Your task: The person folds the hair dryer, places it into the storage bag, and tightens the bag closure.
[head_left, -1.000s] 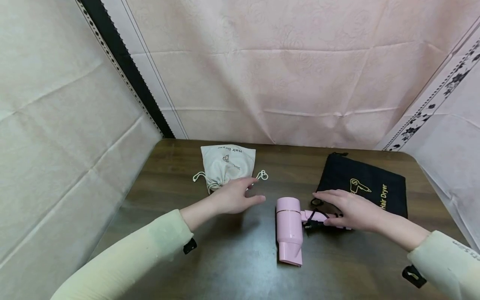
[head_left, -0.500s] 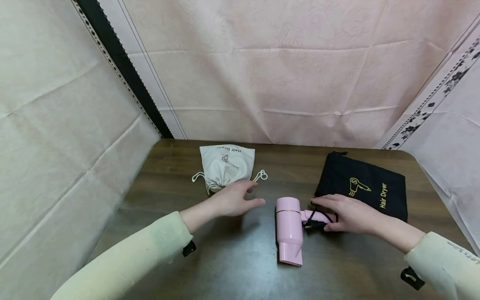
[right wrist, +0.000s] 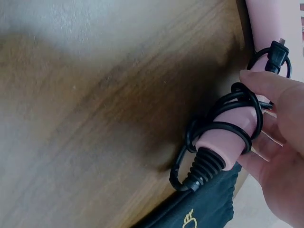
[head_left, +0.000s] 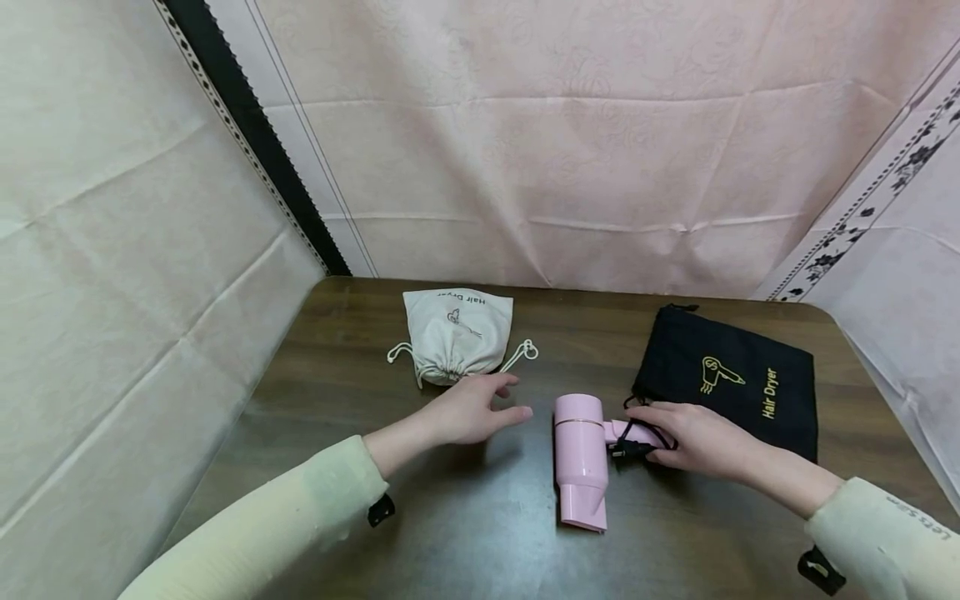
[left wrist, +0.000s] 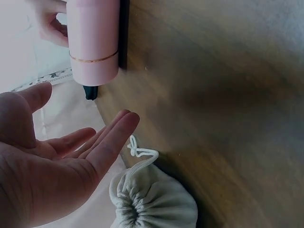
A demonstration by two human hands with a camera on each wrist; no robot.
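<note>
A pink hair dryer (head_left: pixel 579 458) lies on the table, its handle pointing right. My right hand (head_left: pixel 701 437) holds the handle, thumb on one side and fingers on the other. A black cord (right wrist: pixel 229 126) is wound round the handle, with its plug (right wrist: pixel 277 56) by the thumb in the right wrist view. My left hand (head_left: pixel 471 410) is held over the table with relaxed fingers and nothing in it. Just beyond it lies a white drawstring bag (head_left: pixel 461 333), its gathered mouth (left wrist: pixel 135 213) toward the hand.
A flat black pouch (head_left: pixel 738 375) marked "Hair Dryer" in gold lies behind the right hand. The wooden table (head_left: pixel 330 333) ends at a pale cloth backdrop (head_left: pixel 570 167), with cloth walls on both sides.
My right hand has come down and closed round the hair dryer's handle. My left hand has drawn slightly back from the white bag. The hair dryer and bags stay in place.
</note>
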